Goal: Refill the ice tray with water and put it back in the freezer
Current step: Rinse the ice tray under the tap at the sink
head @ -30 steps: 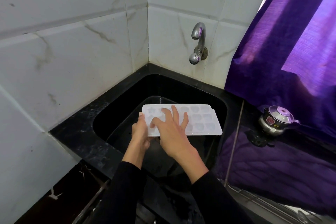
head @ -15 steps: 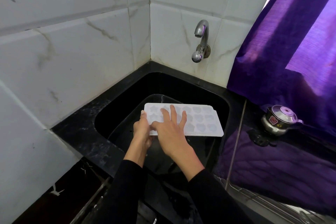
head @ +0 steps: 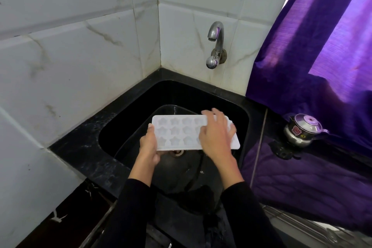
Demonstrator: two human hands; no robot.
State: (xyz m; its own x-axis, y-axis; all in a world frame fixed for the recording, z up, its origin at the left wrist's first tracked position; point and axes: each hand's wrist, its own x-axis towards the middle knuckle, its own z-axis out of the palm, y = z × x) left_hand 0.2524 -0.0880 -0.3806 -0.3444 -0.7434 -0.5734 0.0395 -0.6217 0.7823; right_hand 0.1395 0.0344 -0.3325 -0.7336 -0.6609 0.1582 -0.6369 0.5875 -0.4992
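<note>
A white ice tray point(head: 177, 133) with star-shaped cups is held level over a black sink point(head: 227, 98), near the centre of the view, well below the tap point(head: 215, 44) at twelve o'clock on the tiled wall. No water is running, and whether the cups hold any water is hard to tell.

The main risk, as a judgement: the tray is gripped at one short end only, so its far end could sag or tip and spill whatever it holds into the sink. A tilt under the tap would also fill the cups unevenly, and overfilling would cause slopping on the way to the freezer.

The left hand point(head: 149, 147), at nine o'clock of the tray, grips that short end, thumb on top and fingers curled beneath. The right hand point(head: 216, 137), at three o'clock, lies spread over the tray's right half, fingers fairly straight and holding nothing; its tips are blurred. Both arms wear black sleeves and reach in from six o'clock.

A small steel pot point(head: 302, 131) sits on the table at three o'clock, beside a purple curtain point(head: 322, 56).
</note>
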